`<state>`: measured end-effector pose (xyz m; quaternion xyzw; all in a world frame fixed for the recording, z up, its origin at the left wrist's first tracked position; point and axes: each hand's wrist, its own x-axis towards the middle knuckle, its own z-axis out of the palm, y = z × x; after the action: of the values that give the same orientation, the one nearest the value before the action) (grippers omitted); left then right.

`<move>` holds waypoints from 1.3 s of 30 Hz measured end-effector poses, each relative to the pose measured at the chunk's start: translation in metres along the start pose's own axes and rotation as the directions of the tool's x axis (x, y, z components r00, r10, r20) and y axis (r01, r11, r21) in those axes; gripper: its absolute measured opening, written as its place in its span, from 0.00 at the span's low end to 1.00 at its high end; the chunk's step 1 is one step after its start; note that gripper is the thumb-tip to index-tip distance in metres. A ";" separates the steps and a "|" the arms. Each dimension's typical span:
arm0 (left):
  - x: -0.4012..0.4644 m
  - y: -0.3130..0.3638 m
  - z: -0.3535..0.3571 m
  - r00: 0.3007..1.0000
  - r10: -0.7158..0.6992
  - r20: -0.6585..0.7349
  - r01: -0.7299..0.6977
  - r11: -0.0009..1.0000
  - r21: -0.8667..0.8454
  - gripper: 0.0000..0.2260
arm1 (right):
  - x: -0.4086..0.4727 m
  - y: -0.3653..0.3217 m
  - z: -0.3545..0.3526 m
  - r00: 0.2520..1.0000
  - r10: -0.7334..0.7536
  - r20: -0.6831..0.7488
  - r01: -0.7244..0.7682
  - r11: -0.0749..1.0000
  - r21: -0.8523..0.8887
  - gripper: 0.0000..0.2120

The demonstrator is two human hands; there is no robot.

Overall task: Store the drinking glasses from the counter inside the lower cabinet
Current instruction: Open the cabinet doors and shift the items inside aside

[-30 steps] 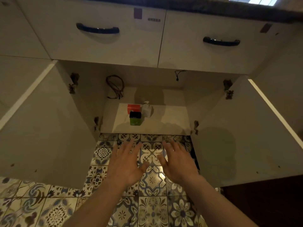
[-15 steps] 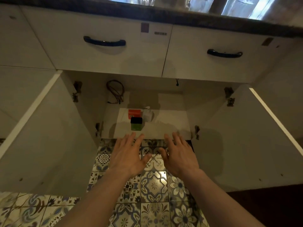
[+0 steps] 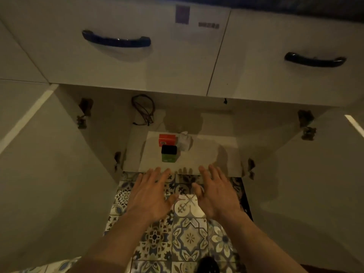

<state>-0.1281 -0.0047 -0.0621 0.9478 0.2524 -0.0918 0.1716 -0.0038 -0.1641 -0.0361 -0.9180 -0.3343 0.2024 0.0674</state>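
Note:
The lower cabinet (image 3: pixel 208 154) stands open in front of me, both doors swung wide. My left hand (image 3: pixel 151 196) and my right hand (image 3: pixel 215 194) hover palm down, fingers spread, just before the cabinet floor's front edge and above the patterned floor tiles. Neither hand holds anything. No drinking glass is in view; the counter shows only as a dark strip (image 3: pixel 295 6) along the top edge.
On the cabinet floor sit a green box with a black lid (image 3: pixel 169 154), a red box (image 3: pixel 167 139) and a pale bottle (image 3: pixel 184 141). A dark cable (image 3: pixel 142 110) hangs on the back wall. Open doors flank me, left (image 3: pixel 49 164) and right (image 3: pixel 315 184). Two drawers with dark handles (image 3: pixel 116 39) are above.
The view has moved in closer and tilted down, so the glasses glimpsed on the counter have left the frame. Both hands have advanced toward the cabinet's front edge, still spread.

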 end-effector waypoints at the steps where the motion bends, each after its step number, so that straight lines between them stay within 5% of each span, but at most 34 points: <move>1: 0.015 -0.001 0.007 1.000 -0.021 0.004 0.021 1.000 -0.001 0.36 | 0.016 0.007 0.003 1.000 -0.009 0.011 0.009 1.000 0.000 0.31; 18: 0.213 -0.072 0.165 0.998 -0.059 0.016 0.059 0.998 -0.005 0.38 | 0.242 0.085 0.146 0.984 0.013 0.176 -0.028 0.997 0.078 0.31; 28: 0.345 -0.147 0.185 0.983 0.141 -0.116 -0.132 0.988 0.083 0.38 | 0.396 0.082 0.204 0.934 0.209 -0.288 -0.103 0.933 0.344 0.28; 34: 0.398 -0.153 0.208 0.938 0.329 -0.112 -0.313 0.940 0.137 0.45 | 0.458 0.119 0.231 0.932 0.207 -0.297 -0.012 0.838 0.546 0.38; 39: 0.416 -0.165 0.219 0.863 0.325 -0.387 -0.401 0.906 -0.134 0.27 | 0.493 0.154 0.236 0.892 0.191 -0.410 0.046 0.864 0.502 0.33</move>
<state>0.1246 0.2347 -0.4188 0.9556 0.1037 0.1425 0.2363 0.3307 0.0309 -0.4521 -0.9028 -0.2103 0.0681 0.3689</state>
